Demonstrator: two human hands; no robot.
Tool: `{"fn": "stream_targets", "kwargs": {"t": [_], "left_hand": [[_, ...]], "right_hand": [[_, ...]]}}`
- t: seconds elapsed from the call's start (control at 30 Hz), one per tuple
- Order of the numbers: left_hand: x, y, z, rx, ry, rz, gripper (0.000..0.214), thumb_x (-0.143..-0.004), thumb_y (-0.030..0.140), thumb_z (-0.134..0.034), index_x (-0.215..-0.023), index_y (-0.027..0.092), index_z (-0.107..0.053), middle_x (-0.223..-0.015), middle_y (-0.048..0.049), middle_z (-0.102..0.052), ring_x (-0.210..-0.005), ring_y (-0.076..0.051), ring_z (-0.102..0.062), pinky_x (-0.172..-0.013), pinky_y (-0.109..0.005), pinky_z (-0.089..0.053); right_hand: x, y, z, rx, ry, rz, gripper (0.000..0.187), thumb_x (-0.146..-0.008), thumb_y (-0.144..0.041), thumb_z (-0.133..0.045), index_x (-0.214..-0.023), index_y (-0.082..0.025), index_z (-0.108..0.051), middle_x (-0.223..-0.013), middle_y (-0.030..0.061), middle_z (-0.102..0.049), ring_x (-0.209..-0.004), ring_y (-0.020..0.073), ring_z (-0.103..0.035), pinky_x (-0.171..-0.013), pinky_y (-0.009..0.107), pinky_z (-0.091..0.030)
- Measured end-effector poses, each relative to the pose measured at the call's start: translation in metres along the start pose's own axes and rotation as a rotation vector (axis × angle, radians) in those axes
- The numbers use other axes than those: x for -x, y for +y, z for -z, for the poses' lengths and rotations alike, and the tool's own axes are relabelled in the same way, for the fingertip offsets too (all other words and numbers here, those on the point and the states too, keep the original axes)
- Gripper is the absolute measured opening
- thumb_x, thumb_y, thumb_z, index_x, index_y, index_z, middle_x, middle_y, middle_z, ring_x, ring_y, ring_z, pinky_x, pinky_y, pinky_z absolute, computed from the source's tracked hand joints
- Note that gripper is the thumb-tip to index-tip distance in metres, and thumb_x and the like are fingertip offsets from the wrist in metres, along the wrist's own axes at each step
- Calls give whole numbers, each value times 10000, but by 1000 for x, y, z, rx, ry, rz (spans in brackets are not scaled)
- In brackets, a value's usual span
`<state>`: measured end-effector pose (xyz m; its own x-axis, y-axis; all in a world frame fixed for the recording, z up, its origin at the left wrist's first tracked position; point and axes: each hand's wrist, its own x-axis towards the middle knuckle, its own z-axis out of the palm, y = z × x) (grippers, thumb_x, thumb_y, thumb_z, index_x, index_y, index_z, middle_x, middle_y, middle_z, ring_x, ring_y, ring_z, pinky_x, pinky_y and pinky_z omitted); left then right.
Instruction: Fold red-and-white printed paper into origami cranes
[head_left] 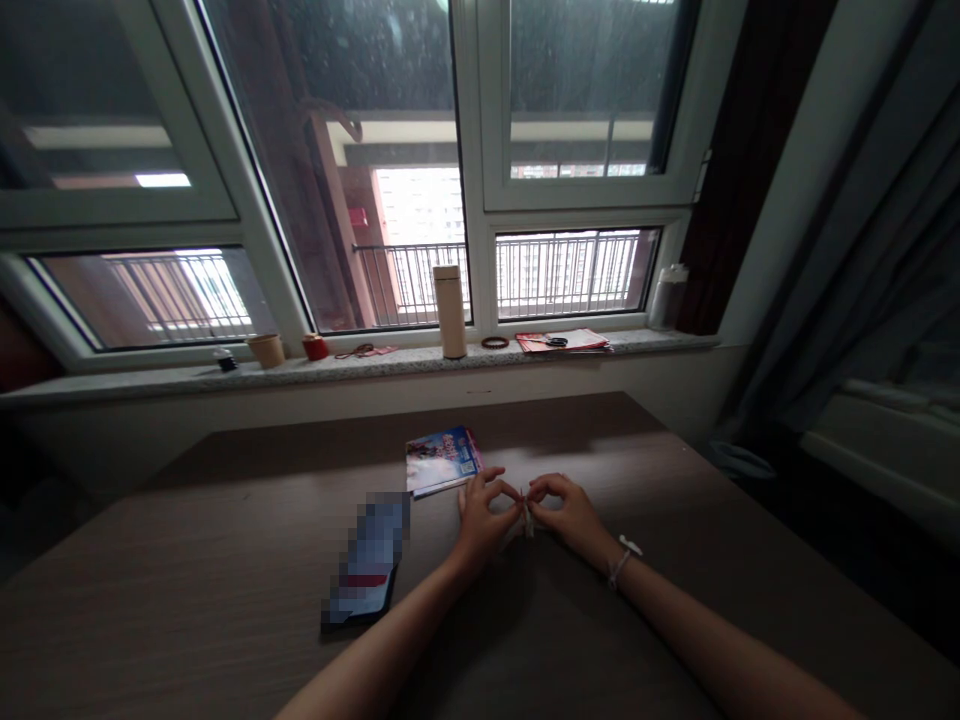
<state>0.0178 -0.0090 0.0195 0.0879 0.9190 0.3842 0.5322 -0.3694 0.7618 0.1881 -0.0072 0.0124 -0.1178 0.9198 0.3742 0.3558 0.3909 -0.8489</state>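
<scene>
My left hand [484,515] and my right hand [566,512] meet over the brown table [225,560], fingertips pinched together on a small pale folded piece [526,515], perhaps paper. Both hands are closed in a pinch on it. A white band circles my right wrist. Just beyond my left hand lies a colourful booklet [442,460]. To the left of my left forearm lies a dark phone [367,560].
On the windowsill [150,378] stand a tall beige flask [451,312], a small cup [266,350], a red pot [315,347], scissors on red papers [562,341] and a jar [667,297]. Dark curtains hang at the right.
</scene>
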Motion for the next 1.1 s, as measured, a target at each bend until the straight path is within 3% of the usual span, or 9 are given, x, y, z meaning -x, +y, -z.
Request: {"fn": "stream_targets", "kwargs": {"t": [0.47, 0.73, 1.1], "left_hand": [[1, 3, 1, -9, -24, 10, 31, -742, 261, -705, -747, 241, -683, -1235, -40, -574, -1221, -256, -469, -1106, -478, -224], [1, 1, 0, -7, -10, 26, 26, -736, 222, -690, -721, 237, -675, -1236, -37, -573, -1218, -248, -472, -1100, -469, -239], [0, 3, 5, 48, -11, -18, 82, -743, 268, -712, -818, 280, -747, -1269, -42, -540, -1234, -268, -459, -1087, -453, -301]], "right_hand": [[-2, 2, 0, -45, 5, 3, 76, -713, -256, -630, -739, -199, -673, -764, 14, -679, -783, 188, -616, -807, 319, -450], [-1, 0, 0, 19, -13, 61, 74, -707, -208, -611, -721, -226, -681, -727, 4, -675, -924, 220, -606, -915, 360, -402], [-4, 0, 7, -82, -1, -16, 89, -707, -274, -617, -719, -202, -667, -729, 1, -670, -766, 179, -607, -791, 308, -444]]}}
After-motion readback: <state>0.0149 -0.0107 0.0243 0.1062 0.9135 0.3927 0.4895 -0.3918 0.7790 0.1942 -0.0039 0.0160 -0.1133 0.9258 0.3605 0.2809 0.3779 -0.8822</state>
